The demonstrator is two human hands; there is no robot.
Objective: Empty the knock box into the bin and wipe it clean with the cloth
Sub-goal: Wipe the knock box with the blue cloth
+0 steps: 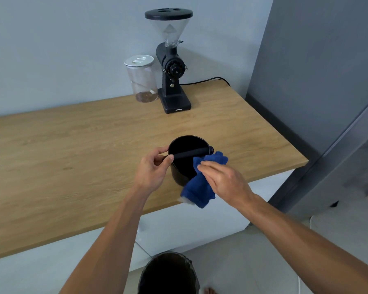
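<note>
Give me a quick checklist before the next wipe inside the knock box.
1. Knock box upright on the table: ok.
2. Left hand steadying its rim: ok.
3. Right hand holding the cloth: ok.
4. Cloth reaching inside the box: ok, one end lies over the rim.
5. Box emptied of grounds: cannot tell, inside too dark.
6. Bin below the table edge: ok.

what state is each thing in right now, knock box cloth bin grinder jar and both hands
knock box: upright on counter, bar in place
cloth: draped over the box rim
bin: open, on the floor
grinder: upright, hopper lid on
jar: lidded, nearly empty
left hand: gripping box rim
right hand: pressing the cloth
</note>
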